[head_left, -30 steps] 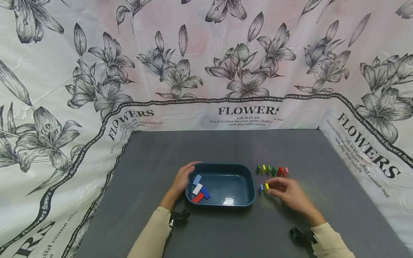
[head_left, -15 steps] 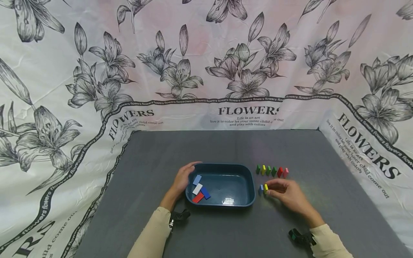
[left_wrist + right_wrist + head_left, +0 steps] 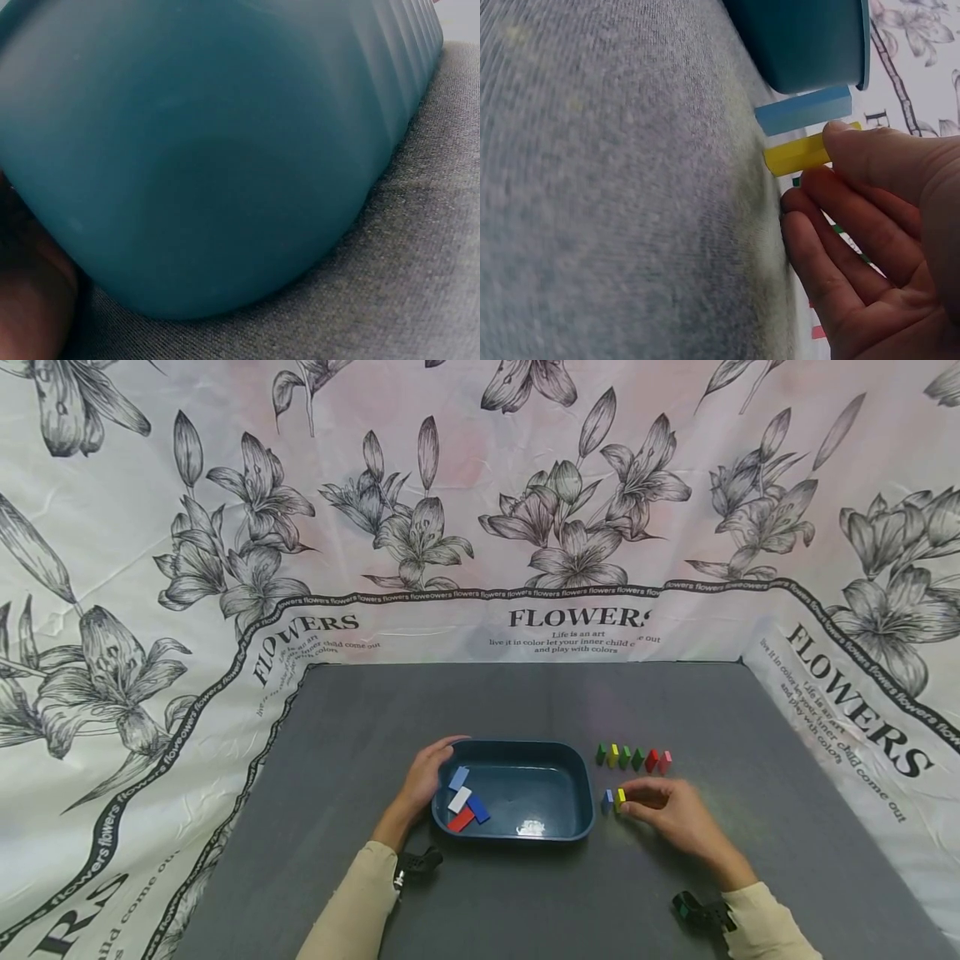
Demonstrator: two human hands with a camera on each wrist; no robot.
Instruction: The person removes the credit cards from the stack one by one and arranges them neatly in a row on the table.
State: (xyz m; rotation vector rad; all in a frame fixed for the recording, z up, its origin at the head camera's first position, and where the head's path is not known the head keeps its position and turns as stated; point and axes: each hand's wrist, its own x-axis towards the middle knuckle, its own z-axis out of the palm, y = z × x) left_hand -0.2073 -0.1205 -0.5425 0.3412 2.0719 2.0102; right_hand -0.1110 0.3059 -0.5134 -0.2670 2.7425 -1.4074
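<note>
My right hand (image 3: 678,814) pinches a yellow domino block (image 3: 802,154) between thumb and fingertips, upright at table level. Close beside it stands a light blue domino block (image 3: 804,110), between the yellow one and the dark blue plastic bin (image 3: 517,836). My left hand (image 3: 422,778) lies against the bin's left end, its fingers reaching along the rim to the back corner. From the left wrist, the bin's outer wall (image 3: 225,165) fills most of the view, with a shadowed bit of the hand at lower left. Light blue, white, blue and red blocks lie flat inside the bin's left part.
Behind the right hand, a row of several upright blocks, including a green block (image 3: 626,757) and a red block (image 3: 652,761), stands on the grey tabletop (image 3: 525,910). A flower-printed cloth (image 3: 420,627) borders the table at the back and sides.
The yellow block shifts slightly left toward the light blue one, then slightly back right, with the right hand on it. The left hand and the bin stay in place.
</note>
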